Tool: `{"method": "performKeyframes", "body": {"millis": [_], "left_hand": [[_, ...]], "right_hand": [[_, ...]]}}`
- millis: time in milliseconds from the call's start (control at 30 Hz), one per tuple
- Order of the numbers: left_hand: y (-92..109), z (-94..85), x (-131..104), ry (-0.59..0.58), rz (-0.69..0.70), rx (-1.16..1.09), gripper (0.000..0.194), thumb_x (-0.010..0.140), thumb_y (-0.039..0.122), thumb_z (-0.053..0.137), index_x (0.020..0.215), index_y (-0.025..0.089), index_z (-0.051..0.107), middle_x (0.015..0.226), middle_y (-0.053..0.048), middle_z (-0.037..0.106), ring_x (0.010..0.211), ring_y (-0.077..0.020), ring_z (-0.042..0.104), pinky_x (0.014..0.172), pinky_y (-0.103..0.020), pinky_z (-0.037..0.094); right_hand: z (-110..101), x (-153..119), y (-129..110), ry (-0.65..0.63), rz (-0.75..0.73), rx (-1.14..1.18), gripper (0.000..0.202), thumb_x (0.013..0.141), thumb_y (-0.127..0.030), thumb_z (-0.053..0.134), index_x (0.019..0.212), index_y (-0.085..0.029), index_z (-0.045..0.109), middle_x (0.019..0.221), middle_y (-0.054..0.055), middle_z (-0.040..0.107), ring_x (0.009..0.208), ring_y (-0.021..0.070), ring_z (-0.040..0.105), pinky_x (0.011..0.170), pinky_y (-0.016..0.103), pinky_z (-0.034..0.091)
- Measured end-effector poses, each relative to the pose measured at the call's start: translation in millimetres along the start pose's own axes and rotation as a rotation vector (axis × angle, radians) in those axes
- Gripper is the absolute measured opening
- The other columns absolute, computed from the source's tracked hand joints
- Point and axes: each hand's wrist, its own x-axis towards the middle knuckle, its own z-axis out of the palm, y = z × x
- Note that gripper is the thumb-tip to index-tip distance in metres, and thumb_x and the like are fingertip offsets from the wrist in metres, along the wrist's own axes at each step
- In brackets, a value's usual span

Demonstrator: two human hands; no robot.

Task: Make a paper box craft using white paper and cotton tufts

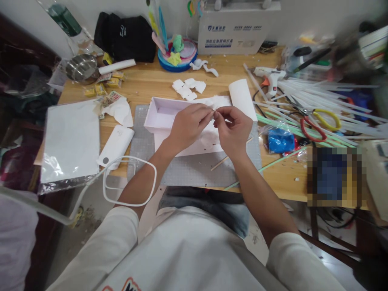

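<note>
My left hand and my right hand meet above the middle of the work area, fingertips pinched close together. Whatever sits between them is too small to make out; a whitish bit shows at the tips. Behind and below the hands lies an open white box, partly covered by my left hand. A white sheet lies under them on the grey cutting mat. Beside my right hand a curled white paper rests, and a thin wooden stick lies below it.
Small white paper pieces lie beyond the box. To the right are a glue gun, many translucent glue sticks and scissors. On the left are a white power bank with a cable and a bagged paper pack.
</note>
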Motion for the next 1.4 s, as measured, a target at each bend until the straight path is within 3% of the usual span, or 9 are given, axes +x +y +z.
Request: {"method": "performKeyframes", "body": {"millis": [733,1133,1400], "left_hand": [[4,-0.1,1,0.066,-0.064,-0.087,0.048,0.106,0.046,0.041,0.074,0.020,0.066,0.079,-0.004,0.070,0.077,-0.0145,0.064,0.072,-0.029,0.049],[8,-2.6,2,0.047,-0.102,-0.174,0.045,0.104,0.051,0.046,0.090,0.019,0.074,0.089,-0.006,0.076,0.082,-0.0134,0.068,0.063,-0.023,0.051],[9,-4.8,3,0.057,-0.098,-0.198,0.037,0.102,0.036,0.051,0.078,0.018,0.071,0.081,-0.005,0.074,0.076,-0.0119,0.066,0.062,-0.022,0.049]], "right_hand": [[1,0,1,-0.045,0.040,0.146,0.026,0.089,-0.049,0.068,0.084,-0.024,0.062,0.072,-0.004,0.061,0.061,0.0097,0.059,0.058,0.026,0.052],[1,0,0,-0.057,0.014,0.106,0.026,0.089,-0.049,0.068,0.084,-0.024,0.064,0.077,-0.001,0.065,0.068,0.0112,0.062,0.061,0.027,0.054],[-1,-1,-9,-0.070,-0.011,0.066,0.017,0.089,-0.039,0.067,0.083,-0.024,0.063,0.078,-0.002,0.067,0.068,0.0110,0.063,0.058,0.025,0.053]]}}
